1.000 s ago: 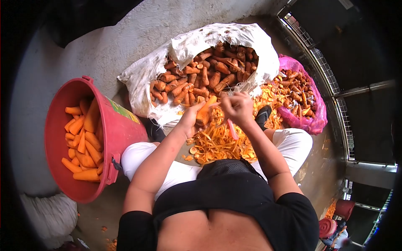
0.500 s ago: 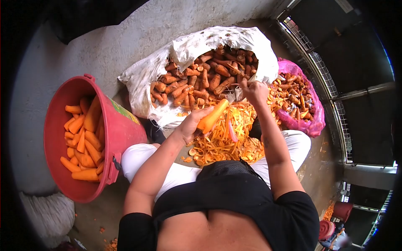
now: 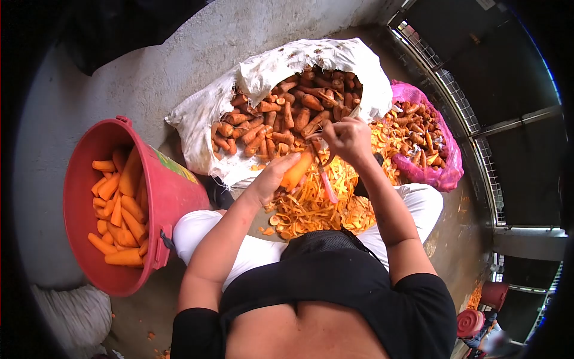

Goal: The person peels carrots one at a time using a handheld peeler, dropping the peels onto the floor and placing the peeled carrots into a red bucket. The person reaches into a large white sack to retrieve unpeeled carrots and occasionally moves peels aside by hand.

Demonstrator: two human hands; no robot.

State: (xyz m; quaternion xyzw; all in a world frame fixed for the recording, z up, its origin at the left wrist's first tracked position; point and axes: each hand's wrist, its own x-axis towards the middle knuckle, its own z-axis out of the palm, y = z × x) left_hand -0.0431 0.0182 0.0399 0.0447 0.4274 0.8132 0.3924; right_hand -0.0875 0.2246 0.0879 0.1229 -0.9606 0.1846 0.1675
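Note:
My left hand (image 3: 275, 179) is closed round the thick end of a peeled orange carrot (image 3: 297, 172), its tip pointing up and to the right. At that tip my right hand (image 3: 348, 141) grips a small peeler (image 3: 315, 139), partly hidden by the fingers and blurred. A dark strip of peel hangs beside the carrot. Under both hands lies a heap of orange peelings (image 3: 323, 206), with a pink strip (image 3: 328, 188) showing in it. Just beyond, a torn white sack (image 3: 263, 78) lies open, full of unpeeled carrots (image 3: 287, 116).
On the left, a red bucket (image 3: 179, 191) holds peeled carrots (image 3: 122, 209). A pink bag (image 3: 448, 176) of carrot pieces stands right of the sack. A pale wall (image 3: 197, 54) runs behind. Far off at lower right are another person (image 3: 487, 338) and red containers (image 3: 470, 323).
My right hand has come down and left, bringing the peeler against the carrot's upper end. A dark peel strip now hangs there. My left hand keeps its grip, nearly in place.

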